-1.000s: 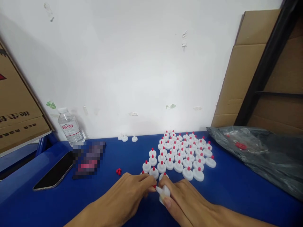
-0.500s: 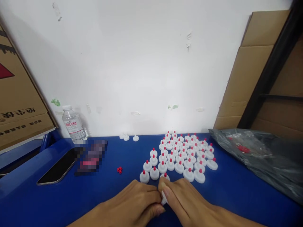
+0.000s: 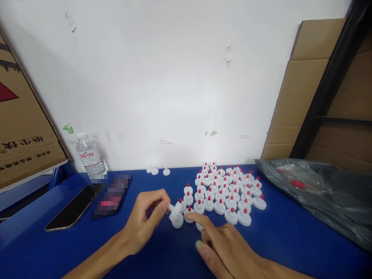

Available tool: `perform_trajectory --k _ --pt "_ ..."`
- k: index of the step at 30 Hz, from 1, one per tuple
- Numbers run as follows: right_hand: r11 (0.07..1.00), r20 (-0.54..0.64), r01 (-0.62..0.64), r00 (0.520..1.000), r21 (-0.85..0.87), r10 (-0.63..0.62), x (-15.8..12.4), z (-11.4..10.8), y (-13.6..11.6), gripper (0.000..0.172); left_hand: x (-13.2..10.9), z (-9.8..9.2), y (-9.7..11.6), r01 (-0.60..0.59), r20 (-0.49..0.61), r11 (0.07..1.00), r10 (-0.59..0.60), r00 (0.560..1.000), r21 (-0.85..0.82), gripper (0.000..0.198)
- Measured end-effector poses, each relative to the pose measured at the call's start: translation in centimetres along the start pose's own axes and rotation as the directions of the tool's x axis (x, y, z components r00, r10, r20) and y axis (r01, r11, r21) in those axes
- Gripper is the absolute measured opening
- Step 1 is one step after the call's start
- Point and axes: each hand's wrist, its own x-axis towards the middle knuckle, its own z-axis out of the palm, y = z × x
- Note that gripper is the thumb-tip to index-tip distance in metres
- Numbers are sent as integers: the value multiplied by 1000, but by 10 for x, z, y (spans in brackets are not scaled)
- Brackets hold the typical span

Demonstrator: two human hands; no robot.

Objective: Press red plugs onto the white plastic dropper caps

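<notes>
My left hand (image 3: 151, 217) is closed, its thumb and fingertips pinching the thin stem of a white plastic nozzle cap (image 3: 175, 211), which is slightly blurred. The held cap is tilted and partly covers a standing cap behind it. My right hand (image 3: 223, 242) has thumb and index finger apart and holds nothing. Its index fingertip is close to a red-tipped white cap (image 3: 189, 215); whether they touch I cannot tell. Many such caps (image 3: 220, 207) stand upright in rows beyond my right hand. Small red tips (image 3: 148, 212) are mostly hidden behind my left hand.
White caps without red tips (image 3: 166, 172) stand by the wall. Left are a water bottle (image 3: 91, 157), a phone (image 3: 69, 209) and a dark, pixelated flat item (image 3: 113, 193). On the right, a grey plastic bag (image 3: 325, 205) lies under a clear bag with red pieces (image 3: 298, 183).
My hands have moved apart. The left has gone left and up with the white nozzle cap, in front of the red tips. The right has let go, its thumb and index finger spreading.
</notes>
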Motion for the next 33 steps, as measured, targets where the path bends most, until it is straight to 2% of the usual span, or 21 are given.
perform_trajectory --k 1,3,6,8,13,17,20,25,27,29,33 --pt "1000 9 -6 1000 2 6 0 -1 -1 48 2 -3 -3 37 -41 999 -36 999 26 41" --pt "1000 40 -18 999 3 18 1 -3 -5 46 8 -9 -11 87 -43 974 -80 996 210 38" --pt "999 86 -35 996 -11 36 1 -7 -8 45 15 -16 -25 75 68 812 -140 988 578 28" --pt "999 97 -29 995 -18 30 1 -7 -8 47 17 -19 -34 53 120 737 -180 976 674 27" --pt "999 59 -35 998 -36 37 -1 -4 -5 50 19 -16 -39 51 169 741 -219 961 669 26" --pt "999 74 -35 997 -34 38 -1 -5 -5 49 18 -11 -34 53 193 755 -233 953 653 25" --pt "999 94 -40 995 -21 42 0 -5 -5 48 18 -11 -33 75 209 799 -244 947 596 30" --pt "999 132 -36 991 7 35 0 -4 -4 44 18 -18 -37 157 135 872 -245 960 464 45" --pt "999 156 -35 987 13 32 0 -4 -4 43 19 -22 -39 165 92 852 -241 966 497 43" --pt "999 167 -32 986 17 29 1 -5 -4 42 23 -25 -43 164 60 794 -244 968 586 37" --pt "1000 178 -29 984 7 27 4 -8 -6 39 49 -30 -56 194 10 685 -282 959 703 38"
